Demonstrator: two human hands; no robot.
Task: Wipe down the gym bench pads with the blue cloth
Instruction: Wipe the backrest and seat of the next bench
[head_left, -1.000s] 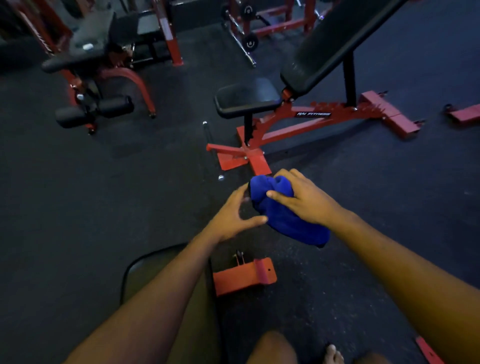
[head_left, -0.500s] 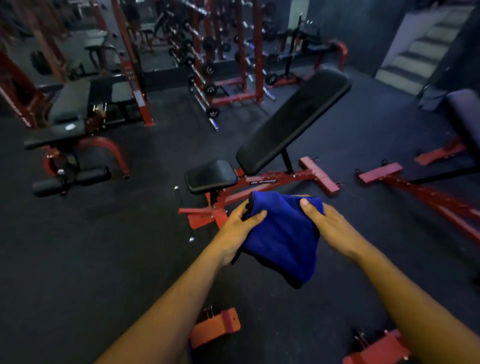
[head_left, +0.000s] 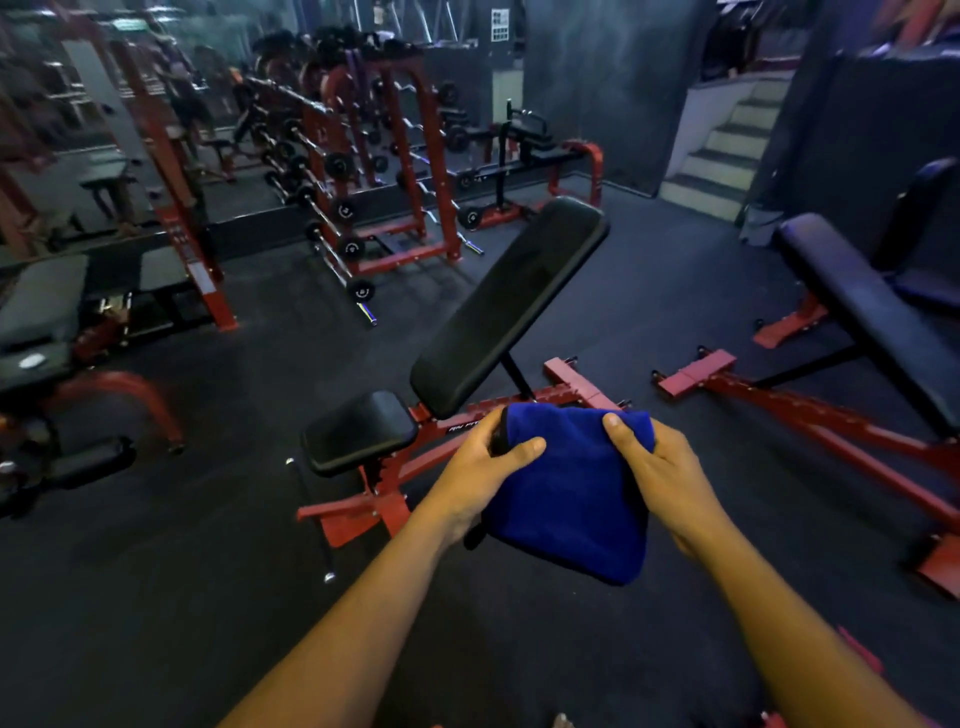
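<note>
A folded blue cloth hangs in the air between both hands, in front of me. My left hand grips its left edge, thumb laid across the front. My right hand grips its right edge, thumb on top. Just beyond the cloth stands a red-framed incline bench with a small black seat pad and a long tilted black back pad. The cloth hides part of the bench frame. Neither hand touches a pad.
A second red-framed bench with a dark long pad stands to the right. A barbell rack lines the mirrored back wall. Another padded machine sits at the left. Stairs rise at the back right. Dark rubber floor lies around me.
The view has lifted from the floor to the room. My left hand took hold of the cloth, which spread out from a bunched wad, and both hands now hold it.
</note>
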